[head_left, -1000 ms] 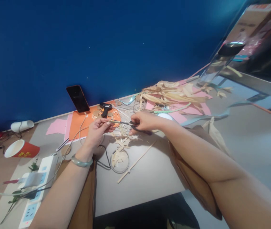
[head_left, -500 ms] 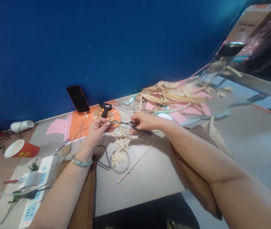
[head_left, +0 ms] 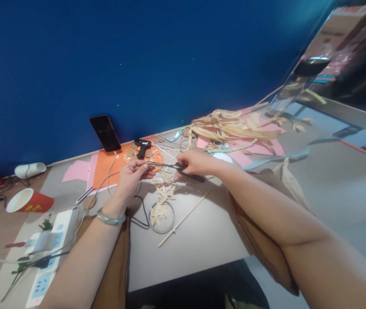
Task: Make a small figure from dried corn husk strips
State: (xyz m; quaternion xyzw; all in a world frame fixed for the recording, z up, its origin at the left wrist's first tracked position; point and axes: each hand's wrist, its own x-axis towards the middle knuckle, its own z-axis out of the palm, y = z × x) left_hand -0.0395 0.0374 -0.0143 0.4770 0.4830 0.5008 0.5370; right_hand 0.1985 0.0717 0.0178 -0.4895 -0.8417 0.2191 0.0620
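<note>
My right hand [head_left: 192, 162] is wrapped round the dark handles of a pair of scissors [head_left: 169, 165], whose blades point left. At the blade tips, my left hand [head_left: 132, 175] pinches what looks like a thin pale strip, mostly hidden by the fingers. Beneath both hands lies a scatter of pale cut strips [head_left: 165, 189]. Closer to me, more cuttings lie within a grey ring [head_left: 172, 223], beside a thin wooden stick [head_left: 186, 218].
Dried corn husks [head_left: 231, 124] lie on pink paper at the back right. A black glue gun [head_left: 143, 148] rests on orange paper [head_left: 104, 165], near a leaning phone [head_left: 105, 132]. At left are a red paper cup [head_left: 38, 201] and a power strip [head_left: 50, 253] with cables.
The scissor blades look slightly closer together, and less of the pale strip shows between them. Both hands stay in nearly the same place.
</note>
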